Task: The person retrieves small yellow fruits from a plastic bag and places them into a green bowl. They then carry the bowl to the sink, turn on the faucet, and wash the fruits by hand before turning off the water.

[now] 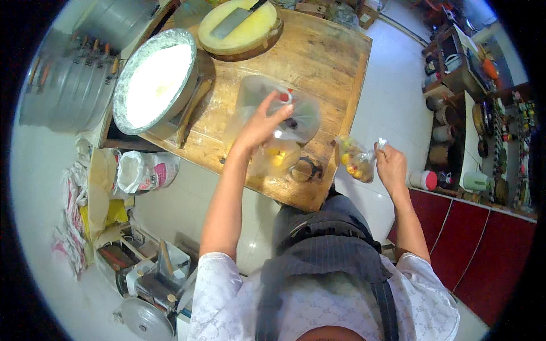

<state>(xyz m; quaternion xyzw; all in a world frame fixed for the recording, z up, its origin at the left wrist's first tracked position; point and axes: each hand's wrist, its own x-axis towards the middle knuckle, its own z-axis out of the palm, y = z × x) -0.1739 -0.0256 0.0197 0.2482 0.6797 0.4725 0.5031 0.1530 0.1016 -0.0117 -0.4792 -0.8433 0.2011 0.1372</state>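
Observation:
My right hand [391, 164] grips the gathered neck of a clear plastic bag [359, 164] of small yellow and reddish pieces, which hangs just past the corner of the wooden table [332, 76]. Over the table my left hand [266, 121] is spread, thumb and forefinger apart beside a white ring with a red part [286, 96] on a translucent plastic bag or container [305, 115]. Whether it touches this is unclear. Below that hand lies another clear bag with yellow contents [279, 155]. A dark, looped object [313, 167] is by the near table corner.
A large metal basin of white powder [160, 85] stands at the table's left, beside a wooden stick [194, 113]. Farther back, a cleaver [232, 23] rests on a round chopping block [260, 21]. Shelves with jars and a red-fronted cabinet [460, 238] stand at right.

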